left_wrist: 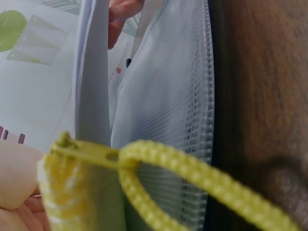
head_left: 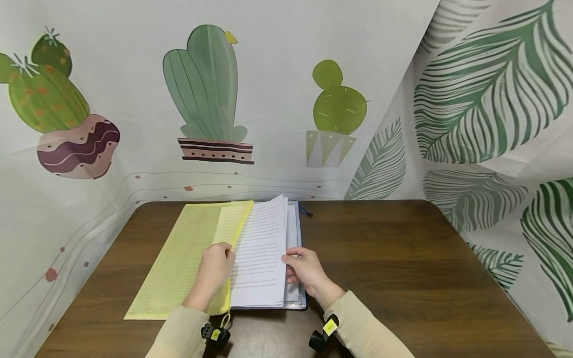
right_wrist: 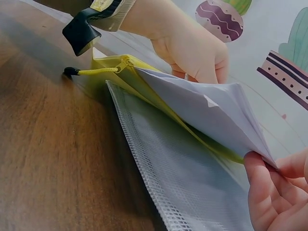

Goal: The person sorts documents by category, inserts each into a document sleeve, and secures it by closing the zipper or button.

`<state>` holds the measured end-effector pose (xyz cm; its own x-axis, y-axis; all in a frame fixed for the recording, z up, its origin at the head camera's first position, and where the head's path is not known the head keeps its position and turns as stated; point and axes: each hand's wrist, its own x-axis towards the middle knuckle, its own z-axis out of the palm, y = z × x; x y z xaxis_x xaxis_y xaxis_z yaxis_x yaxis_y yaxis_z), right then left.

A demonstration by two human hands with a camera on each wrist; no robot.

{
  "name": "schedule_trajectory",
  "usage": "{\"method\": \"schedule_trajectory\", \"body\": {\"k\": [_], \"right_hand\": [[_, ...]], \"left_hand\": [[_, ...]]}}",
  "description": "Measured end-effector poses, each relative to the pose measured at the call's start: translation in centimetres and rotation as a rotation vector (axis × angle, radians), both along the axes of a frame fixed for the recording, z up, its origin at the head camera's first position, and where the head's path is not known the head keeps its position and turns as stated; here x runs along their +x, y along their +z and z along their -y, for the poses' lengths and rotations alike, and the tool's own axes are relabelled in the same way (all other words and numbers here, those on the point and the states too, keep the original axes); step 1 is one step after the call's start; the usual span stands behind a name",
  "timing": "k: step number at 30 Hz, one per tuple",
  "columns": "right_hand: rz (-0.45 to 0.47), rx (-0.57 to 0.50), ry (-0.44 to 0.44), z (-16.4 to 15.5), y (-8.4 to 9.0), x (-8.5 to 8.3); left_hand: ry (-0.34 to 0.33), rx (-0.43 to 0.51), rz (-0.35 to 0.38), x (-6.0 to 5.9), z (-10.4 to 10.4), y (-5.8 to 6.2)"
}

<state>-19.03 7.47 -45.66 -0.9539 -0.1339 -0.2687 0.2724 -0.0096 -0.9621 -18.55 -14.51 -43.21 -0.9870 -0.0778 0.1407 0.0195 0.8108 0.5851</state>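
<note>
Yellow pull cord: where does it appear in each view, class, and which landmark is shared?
Head: yellow cord near the bottom, left of centre.
Left wrist: yellow cord looping from lower centre towards lower right.
Right wrist: yellow cord, upper left.
Shared landmark: white papers.

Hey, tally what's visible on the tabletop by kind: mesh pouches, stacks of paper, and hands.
Mesh pouches: 2 (yellow pouch, grey pouch)
Paper stack: 1
Hands: 2 (left hand, right hand)
Total: 5
</note>
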Motion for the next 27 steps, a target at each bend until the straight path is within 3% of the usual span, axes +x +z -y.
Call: {"method": "schedule_trajectory", "body": {"k": [27], "right_hand": [[-0.025, 0.008, 0.025, 1.3, 0.2, -0.1]], "left_hand": [[-0.012, -0.001, -0.052, 0.2, -0.5, 0.4]]}}
